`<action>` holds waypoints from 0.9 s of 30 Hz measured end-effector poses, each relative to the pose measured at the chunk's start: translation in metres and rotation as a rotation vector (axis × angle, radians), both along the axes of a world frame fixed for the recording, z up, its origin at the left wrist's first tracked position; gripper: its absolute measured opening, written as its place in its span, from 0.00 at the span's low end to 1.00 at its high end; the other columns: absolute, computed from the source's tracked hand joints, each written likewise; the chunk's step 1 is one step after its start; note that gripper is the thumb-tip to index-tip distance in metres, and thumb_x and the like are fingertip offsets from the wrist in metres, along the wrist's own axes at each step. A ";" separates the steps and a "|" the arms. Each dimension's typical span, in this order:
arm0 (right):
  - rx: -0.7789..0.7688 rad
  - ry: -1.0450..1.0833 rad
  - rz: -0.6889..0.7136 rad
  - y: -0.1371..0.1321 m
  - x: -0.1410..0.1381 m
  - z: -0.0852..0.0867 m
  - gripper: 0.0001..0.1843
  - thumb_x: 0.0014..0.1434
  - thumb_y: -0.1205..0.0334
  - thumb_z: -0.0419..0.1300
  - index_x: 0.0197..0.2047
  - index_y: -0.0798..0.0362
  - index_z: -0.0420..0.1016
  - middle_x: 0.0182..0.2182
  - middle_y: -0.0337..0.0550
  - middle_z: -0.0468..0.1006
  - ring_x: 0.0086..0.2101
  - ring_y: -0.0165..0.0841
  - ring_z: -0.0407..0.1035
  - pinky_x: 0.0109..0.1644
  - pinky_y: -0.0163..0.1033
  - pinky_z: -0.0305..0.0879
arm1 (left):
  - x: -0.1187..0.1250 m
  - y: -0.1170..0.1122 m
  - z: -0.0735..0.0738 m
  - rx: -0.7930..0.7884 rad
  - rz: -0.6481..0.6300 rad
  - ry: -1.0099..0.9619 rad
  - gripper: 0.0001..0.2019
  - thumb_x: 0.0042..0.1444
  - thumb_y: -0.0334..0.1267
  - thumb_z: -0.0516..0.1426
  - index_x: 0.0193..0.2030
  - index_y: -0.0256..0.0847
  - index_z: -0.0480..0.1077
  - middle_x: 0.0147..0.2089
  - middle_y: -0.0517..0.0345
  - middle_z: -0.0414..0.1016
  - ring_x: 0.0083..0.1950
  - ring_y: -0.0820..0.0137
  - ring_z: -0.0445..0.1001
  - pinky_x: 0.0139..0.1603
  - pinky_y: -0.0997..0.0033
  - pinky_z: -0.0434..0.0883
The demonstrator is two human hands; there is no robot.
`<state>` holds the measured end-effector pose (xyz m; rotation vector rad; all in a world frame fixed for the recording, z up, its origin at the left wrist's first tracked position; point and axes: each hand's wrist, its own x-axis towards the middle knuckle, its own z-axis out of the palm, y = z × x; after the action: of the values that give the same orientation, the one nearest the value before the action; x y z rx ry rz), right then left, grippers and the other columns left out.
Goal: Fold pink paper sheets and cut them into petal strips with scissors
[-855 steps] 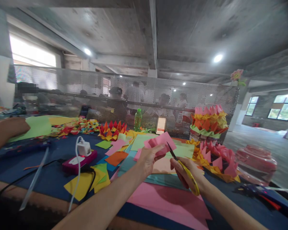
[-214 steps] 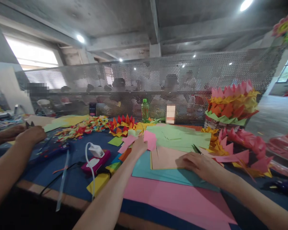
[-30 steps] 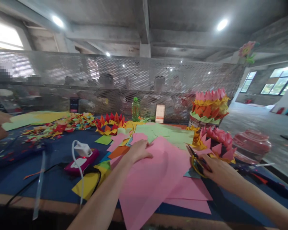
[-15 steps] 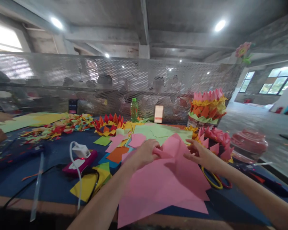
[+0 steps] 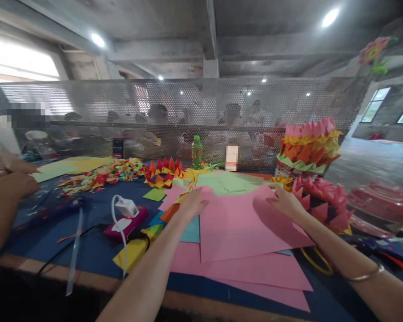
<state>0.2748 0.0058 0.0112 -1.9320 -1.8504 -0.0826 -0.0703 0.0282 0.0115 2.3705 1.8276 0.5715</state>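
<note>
A large pink paper sheet [image 5: 237,228] hangs between my two hands, with its near edge low over more pink sheets [image 5: 255,270] on the table. At its upper left, my left hand [image 5: 194,205] is closed on the edge. My right hand [image 5: 285,205] grips the upper right edge, fingertips partly hidden behind the paper. A bangle [image 5: 369,273] circles my right wrist. Yellow scissor handles [image 5: 317,263] stick out beneath my right forearm. Beyond the sheet lies light green paper [image 5: 230,182].
A white charger [image 5: 127,207] sits on a magenta power strip [image 5: 132,230] left of me. Behind are paper scraps [image 5: 104,175], a green bottle [image 5: 197,153] and stacked paper petals [image 5: 307,145]. Glue guns lie both sides. Another person's hands [image 5: 11,179] are at far left.
The pink sheet, bent up into a peak between my hands, is now spread out wider and flatter. My view has swung left, and the other person's hands show more.
</note>
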 end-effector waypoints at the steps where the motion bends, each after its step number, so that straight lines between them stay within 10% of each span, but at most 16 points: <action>1: 0.002 -0.012 -0.003 -0.001 0.000 -0.003 0.28 0.55 0.57 0.58 0.59 0.55 0.62 0.41 0.53 0.78 0.42 0.45 0.73 0.40 0.40 0.62 | 0.000 0.000 -0.001 -0.026 -0.010 0.023 0.26 0.56 0.44 0.55 0.61 0.36 0.60 0.62 0.40 0.63 0.63 0.55 0.62 0.59 0.61 0.60; 17: -0.035 -0.012 0.133 -0.026 -0.012 -0.004 0.30 0.57 0.62 0.55 0.62 0.54 0.55 0.40 0.55 0.77 0.44 0.48 0.72 0.43 0.44 0.63 | -0.003 0.009 -0.003 0.003 0.237 0.052 0.29 0.50 0.56 0.57 0.50 0.34 0.67 0.53 0.35 0.69 0.56 0.50 0.68 0.51 0.60 0.63; 27: -0.070 -0.023 0.143 -0.038 -0.024 0.000 0.30 0.57 0.63 0.54 0.62 0.57 0.55 0.43 0.59 0.77 0.44 0.48 0.72 0.44 0.44 0.62 | -0.008 0.017 -0.006 0.019 0.299 -0.073 0.13 0.51 0.43 0.58 0.41 0.39 0.66 0.45 0.44 0.74 0.50 0.56 0.71 0.43 0.64 0.64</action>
<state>0.2507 -0.0319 0.0110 -1.8449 -2.0256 0.0060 -0.0779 0.0452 0.0058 2.0682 2.1668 0.6953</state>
